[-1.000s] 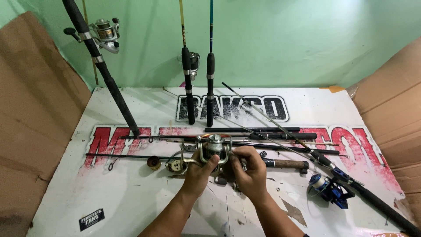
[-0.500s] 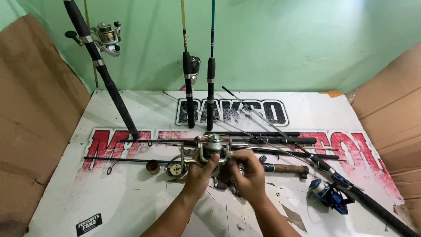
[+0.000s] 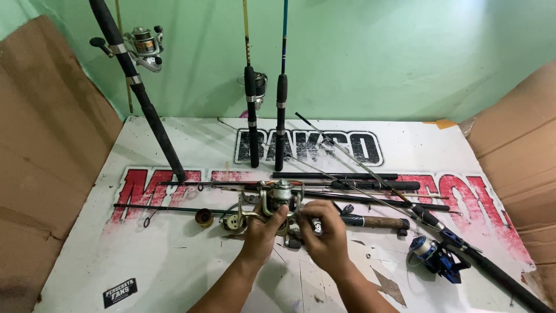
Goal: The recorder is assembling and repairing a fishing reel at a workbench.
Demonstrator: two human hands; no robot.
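My left hand (image 3: 263, 233) grips the body of a gold and silver spinning reel (image 3: 279, 196), held upright just above the white printed tabletop (image 3: 174, 261). My right hand (image 3: 325, 235) pinches a small metal part at the reel's right side, fingers curled around it. A rod with a cork handle (image 3: 379, 221) lies right behind my right hand. Two small round reel parts, a brass one (image 3: 204, 218) and a paler one (image 3: 233, 221), lie just left of my left hand.
Several thin black rod sections (image 3: 347, 185) lie across the table behind the reel. A rod with a blue reel (image 3: 434, 255) lies at the right. Three rods lean on the green wall, one carrying a silver reel (image 3: 142, 46). Cardboard sheets (image 3: 46, 150) flank both sides.
Both hands stay on the reel with only small finger shifts. The view has moved very slightly.
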